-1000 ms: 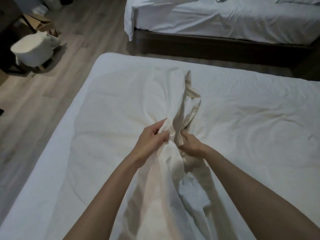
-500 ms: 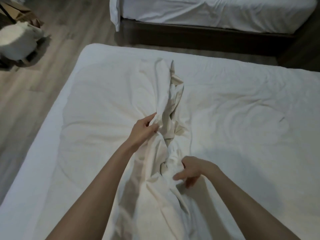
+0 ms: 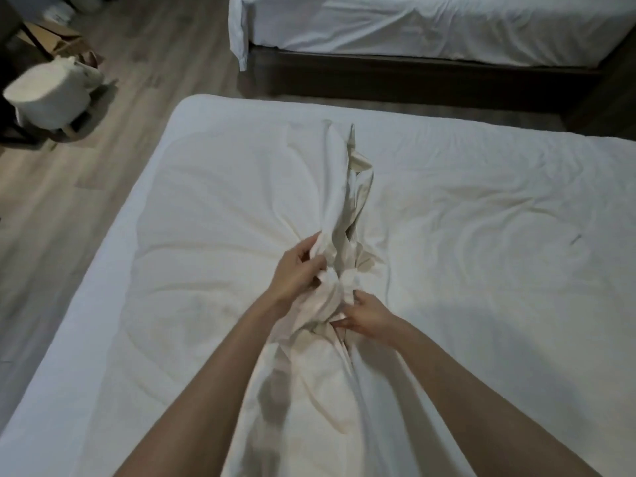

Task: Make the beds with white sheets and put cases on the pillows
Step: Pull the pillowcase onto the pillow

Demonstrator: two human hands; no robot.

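Observation:
A bunched white sheet [image 3: 347,201] lies in a long ridge down the middle of the near bed [image 3: 206,218], which is covered in white. My left hand [image 3: 296,273] grips a gathered fold of this sheet at the ridge's middle. Just below and to the right, my right hand [image 3: 364,316] pinches the same bunch of cloth. The sheet's lower part drapes toward me between my forearms. No pillows show in this view.
A second bed [image 3: 430,29] with a white sheet and dark frame stands across a strip of wooden floor [image 3: 86,184]. At the left, a white round stool [image 3: 48,94] and cardboard boxes [image 3: 55,39] sit on the floor.
My right hand, which had let go and dropped lower, has come back up and taken hold of the bunched sheet again. My left hand has kept its grip.

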